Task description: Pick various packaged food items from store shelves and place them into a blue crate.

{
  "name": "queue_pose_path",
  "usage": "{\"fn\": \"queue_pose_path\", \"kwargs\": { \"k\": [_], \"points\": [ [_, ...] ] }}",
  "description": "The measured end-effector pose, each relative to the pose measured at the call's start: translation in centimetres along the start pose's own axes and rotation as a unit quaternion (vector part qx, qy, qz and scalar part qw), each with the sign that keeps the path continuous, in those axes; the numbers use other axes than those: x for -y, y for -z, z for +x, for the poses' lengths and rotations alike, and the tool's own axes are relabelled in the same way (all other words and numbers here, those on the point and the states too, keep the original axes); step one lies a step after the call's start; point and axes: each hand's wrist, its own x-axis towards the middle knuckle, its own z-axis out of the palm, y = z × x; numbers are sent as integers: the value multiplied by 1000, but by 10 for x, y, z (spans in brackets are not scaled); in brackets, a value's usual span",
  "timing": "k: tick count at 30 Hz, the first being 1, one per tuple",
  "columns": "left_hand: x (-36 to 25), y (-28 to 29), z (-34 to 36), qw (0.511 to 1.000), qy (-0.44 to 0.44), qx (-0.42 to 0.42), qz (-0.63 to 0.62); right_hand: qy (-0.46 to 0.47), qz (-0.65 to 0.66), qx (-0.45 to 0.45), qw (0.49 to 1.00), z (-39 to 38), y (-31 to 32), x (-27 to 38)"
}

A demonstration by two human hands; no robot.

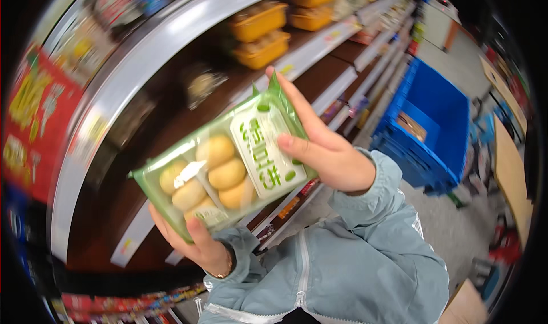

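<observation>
Between both hands I hold a clear and green plastic pack of small round golden buns (227,174), tilted with its right end higher. A white label with green lettering covers its right part. My left hand (197,247) grips the lower left edge, thumb on the front and fingers behind. At the right end, my right hand (328,150) is closed round the pack, its thumb over the label and its fingers reaching along the side. The pack is in front of the brown shelves (311,75), apart from them.
Yellow trays (261,35) of packed food stand on the upper shelf. A clear bag (202,86) lies on the shelf behind the pack. On the right, a large blue crate (425,124) with a brown item inside stands on the grey floor. A red package (37,124) is at far left.
</observation>
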Motion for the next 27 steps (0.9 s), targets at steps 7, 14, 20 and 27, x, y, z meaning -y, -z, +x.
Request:
{"fn": "queue_pose_path", "kwargs": {
  "k": [7,14,20,27],
  "points": [
    [8,-70,-39,986,27,137,-88,-56,-128,-166,976,-91,41,22],
    [-2,-177,-84,919,27,373,-126,-105,41,-425,898,-186,98,25],
    [-30,-314,-110,892,-43,405,-196,-70,-15,-487,871,-231,201,59],
    [-55,-530,-160,850,-40,468,-240,-65,23,-573,817,-301,389,84]
  ]
}}
